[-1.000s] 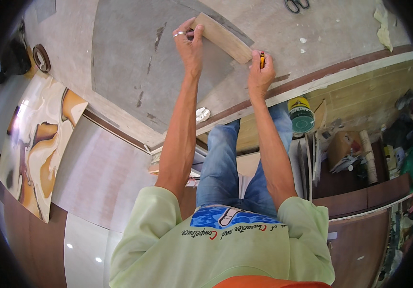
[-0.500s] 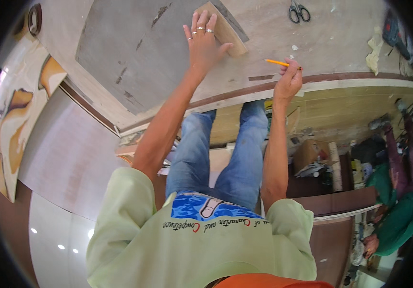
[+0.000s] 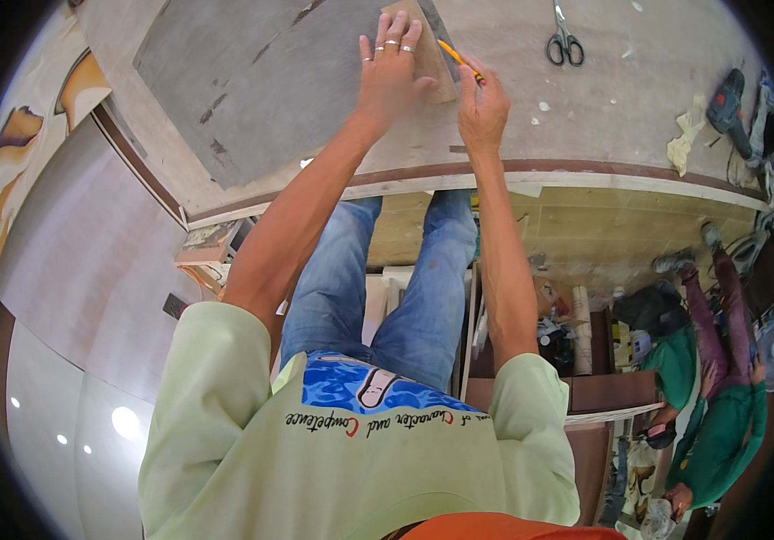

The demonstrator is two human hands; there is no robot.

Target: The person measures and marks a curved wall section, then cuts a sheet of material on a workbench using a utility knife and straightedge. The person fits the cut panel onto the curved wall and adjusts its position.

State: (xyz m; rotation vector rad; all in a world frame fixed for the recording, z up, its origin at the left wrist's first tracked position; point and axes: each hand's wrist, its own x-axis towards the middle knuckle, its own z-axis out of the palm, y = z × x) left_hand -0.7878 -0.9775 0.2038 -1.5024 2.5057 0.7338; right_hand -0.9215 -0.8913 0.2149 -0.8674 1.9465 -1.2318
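Two bare hands at the counter [image 3: 603, 117]: the right hand [image 3: 484, 106] pinches an orange pencil [image 3: 458, 58] in its fingers, and just ahead the left hand [image 3: 390, 81], fingers spread, lies flat on a wooden strip [image 3: 430, 59] along the right side of a grey sheet [image 3: 252, 90]. If the left hand eases, or the pencil nudges, the strip could skid. The pencil points away and leftward; the strip's long axis runs away too, leaning left. Scissors [image 3: 565, 49] lie apart, rightward.
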